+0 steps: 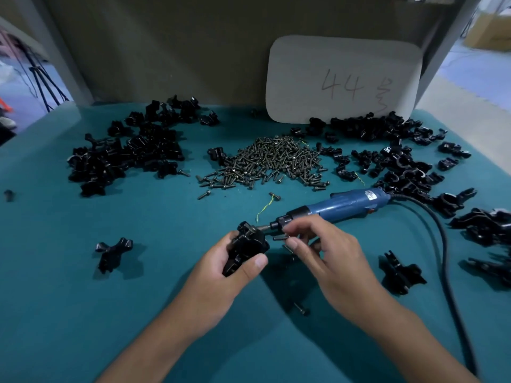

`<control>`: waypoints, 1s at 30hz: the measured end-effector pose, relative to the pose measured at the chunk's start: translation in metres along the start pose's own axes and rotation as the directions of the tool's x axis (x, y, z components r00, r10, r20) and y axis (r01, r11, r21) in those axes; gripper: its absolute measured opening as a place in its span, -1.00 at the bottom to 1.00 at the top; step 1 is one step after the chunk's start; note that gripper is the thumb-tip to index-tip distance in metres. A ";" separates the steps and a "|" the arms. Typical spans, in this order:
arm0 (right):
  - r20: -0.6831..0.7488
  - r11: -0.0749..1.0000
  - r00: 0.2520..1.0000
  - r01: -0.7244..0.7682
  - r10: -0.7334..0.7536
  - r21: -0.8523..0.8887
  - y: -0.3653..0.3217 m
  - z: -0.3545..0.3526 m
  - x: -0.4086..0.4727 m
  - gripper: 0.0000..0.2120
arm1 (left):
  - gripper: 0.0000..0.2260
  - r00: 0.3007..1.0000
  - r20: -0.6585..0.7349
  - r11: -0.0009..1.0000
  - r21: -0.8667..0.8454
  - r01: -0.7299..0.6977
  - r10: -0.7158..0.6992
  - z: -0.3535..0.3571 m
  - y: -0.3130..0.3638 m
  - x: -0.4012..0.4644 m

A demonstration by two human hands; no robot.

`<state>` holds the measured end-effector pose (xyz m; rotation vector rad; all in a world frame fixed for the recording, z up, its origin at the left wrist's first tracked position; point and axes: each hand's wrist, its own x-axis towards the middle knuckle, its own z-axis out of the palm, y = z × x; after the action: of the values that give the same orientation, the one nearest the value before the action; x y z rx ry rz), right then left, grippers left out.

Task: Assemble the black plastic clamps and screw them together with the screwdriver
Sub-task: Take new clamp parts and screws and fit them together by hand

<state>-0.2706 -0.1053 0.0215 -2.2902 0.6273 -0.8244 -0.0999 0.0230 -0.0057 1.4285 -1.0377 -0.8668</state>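
Note:
My left hand (221,272) grips a black plastic clamp (247,246) just above the teal table, thumb across its front. My right hand (326,255) pinches a dark screw (280,238) between thumb and fingers, close to the clamp's right side. The blue electric screwdriver (351,204) lies on the table behind my right hand, its bit tip pointing left and nearly touching the clamp. A heap of dark screws (271,161) sits in the middle of the table.
Piles of black clamp parts lie at the back left (124,150) and the back right (395,153). Single clamps rest at the left (113,254) and right (401,273). The screwdriver's black cable (448,272) runs down the right side. A loose screw (301,309) lies between my forearms.

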 end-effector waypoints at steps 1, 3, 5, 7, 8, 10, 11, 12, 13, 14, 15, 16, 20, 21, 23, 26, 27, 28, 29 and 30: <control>-0.031 1.000 1.000 0.003 -0.003 0.003 -0.001 0.000 0.000 -0.91 | -0.73 1.000 0.004 1.000 0.005 -0.004 0.004 0.000 0.000 0.000; -0.066 0.998 0.997 0.049 -0.050 -0.027 -0.003 0.000 0.000 -0.88 | -0.72 1.000 0.010 1.000 0.007 -0.012 0.011 0.001 0.001 0.000; -0.077 0.993 0.991 0.103 -0.108 -0.065 -0.004 -0.001 0.001 -0.89 | -0.72 1.000 0.011 1.000 0.007 -0.018 0.018 0.001 0.001 0.000; -0.089 0.981 0.981 0.165 -0.175 -0.101 -0.004 -0.002 0.000 -0.92 | -0.72 1.000 0.010 1.000 0.022 -0.018 0.018 0.001 0.000 0.000; -0.094 0.974 0.974 0.193 -0.204 -0.115 -0.004 -0.002 -0.001 -0.92 | -0.72 1.000 0.013 0.999 0.029 -0.017 0.017 0.001 0.000 -0.001; -0.103 0.961 0.960 0.244 -0.259 -0.133 -0.004 -0.002 -0.001 -0.93 | -0.71 0.999 0.025 0.999 0.042 -0.025 0.024 0.001 0.000 -0.001; -0.108 0.953 0.953 0.267 -0.283 -0.140 -0.004 -0.003 -0.001 -0.93 | -0.70 0.999 0.032 0.998 0.049 -0.032 0.030 0.001 0.001 -0.001; -0.111 0.945 0.945 0.290 -0.307 -0.149 -0.004 -0.003 -0.001 -0.94 | -0.70 0.999 0.039 0.998 0.053 -0.038 0.036 0.001 0.002 -0.001; -0.106 0.935 0.936 0.317 -0.335 -0.161 -0.003 -0.004 -0.001 -0.94 | -0.71 0.998 0.046 0.998 0.050 -0.044 0.042 0.001 0.002 -0.001; -0.094 0.922 0.927 0.344 -0.364 -0.178 -0.003 -0.005 -0.001 -0.94 | -0.71 0.997 0.053 0.998 0.044 -0.049 0.047 0.001 0.003 -0.001; -0.078 0.909 0.918 0.369 -0.389 -0.193 -0.002 -0.004 -0.001 -0.93 | -0.72 0.997 0.062 0.998 0.036 -0.055 0.052 0.001 0.004 -0.001; -0.064 0.900 0.911 0.388 -0.407 -0.201 -0.002 -0.004 -0.001 -0.92 | -0.74 0.996 0.071 0.998 0.025 -0.059 0.057 0.001 0.004 -0.002; -0.048 0.900 0.910 0.399 -0.413 -0.178 0.000 0.003 0.000 -0.92 | -0.77 0.993 0.104 0.998 0.012 -0.064 0.063 0.002 0.006 -0.002; -0.051 0.907 0.915 0.386 -0.399 -0.170 0.000 0.004 0.000 -0.93 | -0.77 0.993 0.104 0.998 0.013 -0.065 0.063 0.002 0.005 -0.002; -0.055 0.930 0.938 0.331 -0.343 -0.162 -0.001 0.005 0.001 -0.88 | -0.77 0.992 0.106 0.997 0.012 -0.076 0.074 0.002 0.006 -0.002; -0.039 0.962 0.969 0.235 -0.242 -0.137 -0.003 0.008 0.000 -0.78 | -0.75 0.992 0.104 0.997 0.024 -0.071 0.069 0.001 0.004 -0.003; -0.025 0.967 0.975 0.217 -0.222 -0.131 -0.004 0.008 0.000 -0.77 | -0.74 0.992 0.109 0.998 0.029 -0.063 0.059 0.001 0.004 -0.002; -0.016 0.968 0.976 0.213 -0.217 -0.131 -0.004 0.008 0.000 -0.77 | -0.75 0.992 0.117 0.998 0.026 -0.059 0.056 0.002 0.004 -0.002; -0.014 0.965 0.973 0.226 -0.230 -0.134 -0.004 0.007 0.000 -0.78 | -0.77 0.990 0.128 0.998 0.013 -0.063 0.060 0.002 0.004 -0.002; -0.016 0.958 0.966 0.254 -0.258 -0.136 -0.004 0.004 0.001 -0.81 | -0.82 0.988 0.140 0.998 -0.007 -0.064 0.065 0.002 0.006 -0.002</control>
<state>-0.2663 -0.1014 0.0217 -2.5199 0.4148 -0.9693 -0.1028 0.0241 -0.0003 1.3393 -1.1818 -0.9313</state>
